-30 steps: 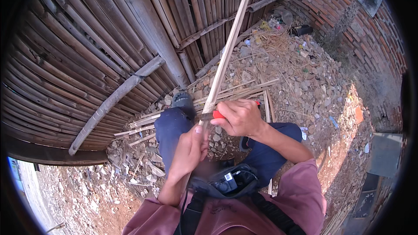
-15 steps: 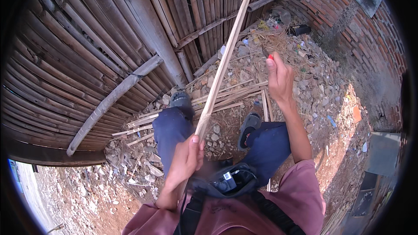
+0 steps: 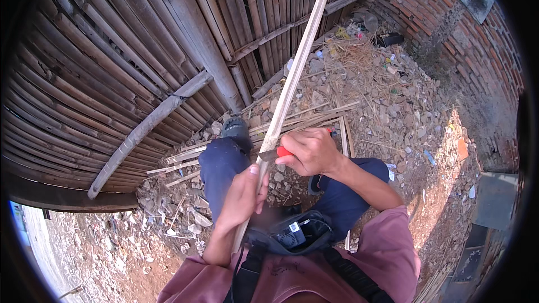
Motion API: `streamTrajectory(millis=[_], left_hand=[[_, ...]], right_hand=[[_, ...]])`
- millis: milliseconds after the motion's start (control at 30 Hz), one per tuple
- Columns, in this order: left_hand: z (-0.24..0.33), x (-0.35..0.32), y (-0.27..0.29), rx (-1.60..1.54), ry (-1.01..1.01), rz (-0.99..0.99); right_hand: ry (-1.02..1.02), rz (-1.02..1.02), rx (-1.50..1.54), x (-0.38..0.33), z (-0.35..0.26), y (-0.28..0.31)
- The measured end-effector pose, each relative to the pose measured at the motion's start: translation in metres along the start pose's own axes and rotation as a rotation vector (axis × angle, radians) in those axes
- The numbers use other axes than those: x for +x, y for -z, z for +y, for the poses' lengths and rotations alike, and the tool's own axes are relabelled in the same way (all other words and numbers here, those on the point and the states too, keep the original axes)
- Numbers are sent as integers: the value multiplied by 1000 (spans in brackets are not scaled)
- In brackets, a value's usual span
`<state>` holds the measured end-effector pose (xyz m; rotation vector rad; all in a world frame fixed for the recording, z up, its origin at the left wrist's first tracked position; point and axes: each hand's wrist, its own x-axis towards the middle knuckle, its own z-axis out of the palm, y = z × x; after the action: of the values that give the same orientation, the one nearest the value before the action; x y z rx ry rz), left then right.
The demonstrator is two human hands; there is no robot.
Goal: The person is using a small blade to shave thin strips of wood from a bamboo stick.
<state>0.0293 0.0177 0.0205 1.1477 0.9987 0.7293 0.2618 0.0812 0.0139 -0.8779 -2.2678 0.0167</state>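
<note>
My left hand (image 3: 240, 196) is closed round the lower part of a long, pale bamboo strip (image 3: 295, 78), which slants up past the top of the view. In my right hand (image 3: 312, 152) is a knife (image 3: 286, 151) with a red handle, gripped in closed fingers. Its short dark blade lies against the strip, just above my left thumb. The strip's lower end runs down beside my left forearm. Beyond my hands, several split bamboo strips (image 3: 306, 119) lie on the ground between and past my feet.
A bamboo wall (image 3: 90, 78) with a thick post (image 3: 193, 39) rises at left and ahead. A brick wall (image 3: 477, 50) stands at right. Rubble (image 3: 370, 95) covers the ground. An open black bag (image 3: 297, 234) sits at my waist, between my legs.
My right hand has come down and left with the knife, from above the rubble to the strip. The blade now touches the strip. My left hand keeps its hold, shifted only slightly.
</note>
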Motion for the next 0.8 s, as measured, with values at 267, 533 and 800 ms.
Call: streamTrajectory(millis=[267,533,800], left_hand=[[0,1,0,146,-41,27],[8,2,1,175,-48,57],[-18,-28,14,107,77,68]], right_hand=[[33,28,-188,-1,4,1],[11,68,-325,5,3,5],[-633,548,-425,3,107,104]])
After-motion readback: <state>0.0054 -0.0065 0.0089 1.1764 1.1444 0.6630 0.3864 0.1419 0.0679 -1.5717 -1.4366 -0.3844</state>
